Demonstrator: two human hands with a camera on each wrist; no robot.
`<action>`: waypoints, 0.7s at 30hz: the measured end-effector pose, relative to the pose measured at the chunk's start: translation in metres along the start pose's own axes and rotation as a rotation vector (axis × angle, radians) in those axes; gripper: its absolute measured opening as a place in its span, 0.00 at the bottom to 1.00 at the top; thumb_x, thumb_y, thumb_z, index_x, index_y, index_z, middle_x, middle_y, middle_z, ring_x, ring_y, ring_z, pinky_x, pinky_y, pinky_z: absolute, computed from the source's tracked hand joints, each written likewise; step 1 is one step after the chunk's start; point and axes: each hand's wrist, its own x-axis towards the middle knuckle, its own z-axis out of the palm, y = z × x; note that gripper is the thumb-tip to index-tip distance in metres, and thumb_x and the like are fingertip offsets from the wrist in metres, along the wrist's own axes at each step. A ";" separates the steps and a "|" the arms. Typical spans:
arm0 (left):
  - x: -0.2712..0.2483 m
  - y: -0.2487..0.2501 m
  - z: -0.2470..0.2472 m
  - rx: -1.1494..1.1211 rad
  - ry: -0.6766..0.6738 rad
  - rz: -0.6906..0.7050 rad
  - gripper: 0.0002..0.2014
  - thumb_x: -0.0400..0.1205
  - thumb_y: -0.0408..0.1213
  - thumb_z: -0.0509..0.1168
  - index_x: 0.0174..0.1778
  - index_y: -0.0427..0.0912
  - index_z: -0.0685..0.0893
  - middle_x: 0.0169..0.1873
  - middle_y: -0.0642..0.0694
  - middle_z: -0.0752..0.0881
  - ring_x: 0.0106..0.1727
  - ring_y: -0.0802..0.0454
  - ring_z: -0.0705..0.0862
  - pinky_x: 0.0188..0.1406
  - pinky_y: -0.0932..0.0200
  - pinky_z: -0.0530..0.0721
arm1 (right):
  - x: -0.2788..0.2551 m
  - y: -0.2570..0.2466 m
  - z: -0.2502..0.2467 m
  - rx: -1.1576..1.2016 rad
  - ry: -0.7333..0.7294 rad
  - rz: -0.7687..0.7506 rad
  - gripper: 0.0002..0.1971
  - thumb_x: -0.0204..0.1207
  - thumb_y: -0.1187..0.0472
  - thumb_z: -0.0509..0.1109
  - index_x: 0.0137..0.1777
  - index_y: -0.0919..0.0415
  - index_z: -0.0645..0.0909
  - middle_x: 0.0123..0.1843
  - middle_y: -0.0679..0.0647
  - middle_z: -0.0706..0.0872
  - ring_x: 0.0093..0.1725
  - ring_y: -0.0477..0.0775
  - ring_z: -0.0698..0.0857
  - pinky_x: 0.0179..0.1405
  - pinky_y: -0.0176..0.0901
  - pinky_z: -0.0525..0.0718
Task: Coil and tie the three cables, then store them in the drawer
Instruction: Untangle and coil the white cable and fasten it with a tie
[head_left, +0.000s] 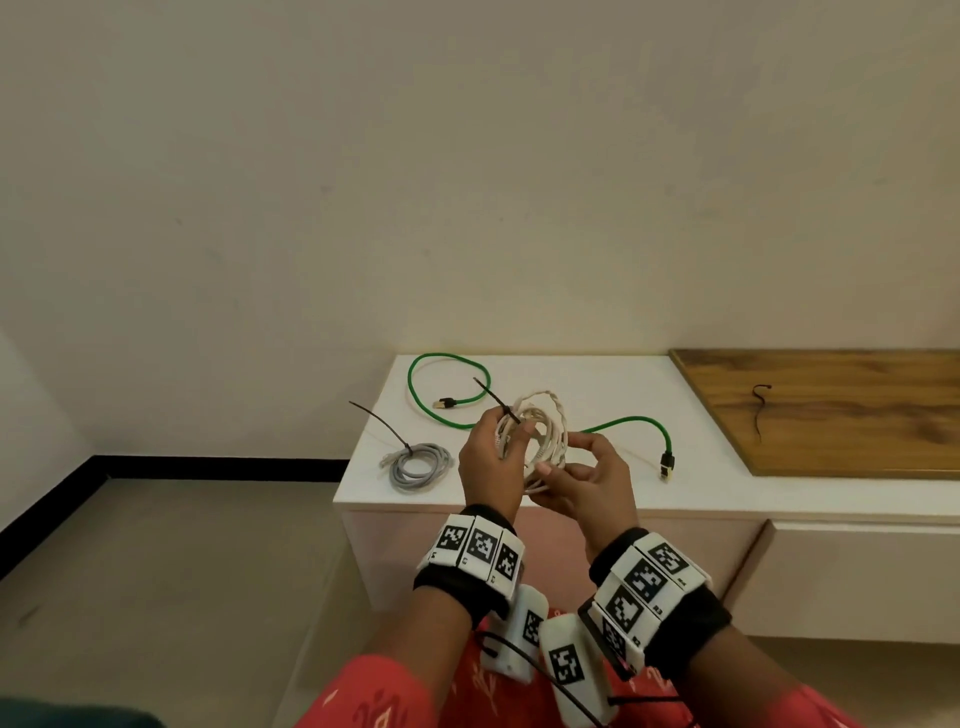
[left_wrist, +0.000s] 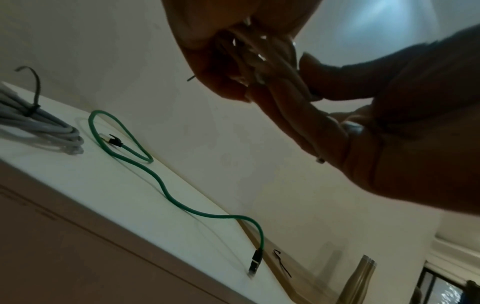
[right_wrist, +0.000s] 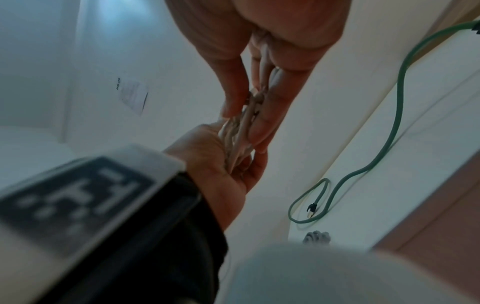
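Observation:
Both hands hold a coiled white cable (head_left: 545, 431) above the front of the white cabinet top (head_left: 571, 374). My left hand (head_left: 491, 457) grips the coil's left side together with a black zip tie (head_left: 496, 400) that sticks up and left. My right hand (head_left: 587, 478) pinches the coil's lower right side. The white strands (left_wrist: 275, 67) run between the fingers of both hands (right_wrist: 241, 131). A grey cable (head_left: 418, 465), coiled and bound with a black tie, lies at the cabinet's left front. A green cable (head_left: 452, 384) lies uncoiled across the top behind my hands.
A wooden board (head_left: 831, 405) covers the cabinet to the right, with a loose black zip tie (head_left: 759, 410) on it. Drawer fronts (head_left: 857, 577) run below the top at the right. The floor (head_left: 156, 571) drops away on the left. A metal bottle (left_wrist: 361, 281) stands far right.

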 end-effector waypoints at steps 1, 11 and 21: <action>0.000 0.001 -0.001 0.005 0.020 0.014 0.13 0.76 0.45 0.65 0.50 0.40 0.83 0.44 0.45 0.88 0.47 0.47 0.85 0.48 0.55 0.83 | -0.002 0.000 0.000 0.000 -0.022 0.007 0.14 0.71 0.75 0.71 0.48 0.57 0.74 0.35 0.65 0.87 0.28 0.50 0.88 0.32 0.41 0.89; -0.001 0.006 -0.014 0.317 -0.096 0.334 0.23 0.74 0.53 0.57 0.45 0.37 0.86 0.37 0.40 0.86 0.39 0.43 0.84 0.37 0.53 0.79 | 0.030 -0.047 -0.020 -0.453 -0.061 -0.031 0.20 0.82 0.52 0.58 0.55 0.69 0.83 0.53 0.56 0.84 0.57 0.50 0.79 0.65 0.46 0.71; -0.015 0.005 -0.006 0.458 -0.245 0.523 0.20 0.76 0.52 0.55 0.44 0.39 0.83 0.37 0.42 0.85 0.38 0.44 0.83 0.32 0.54 0.77 | 0.038 -0.061 -0.008 -0.210 -0.160 0.039 0.13 0.80 0.70 0.59 0.34 0.66 0.77 0.23 0.52 0.87 0.25 0.45 0.88 0.26 0.33 0.85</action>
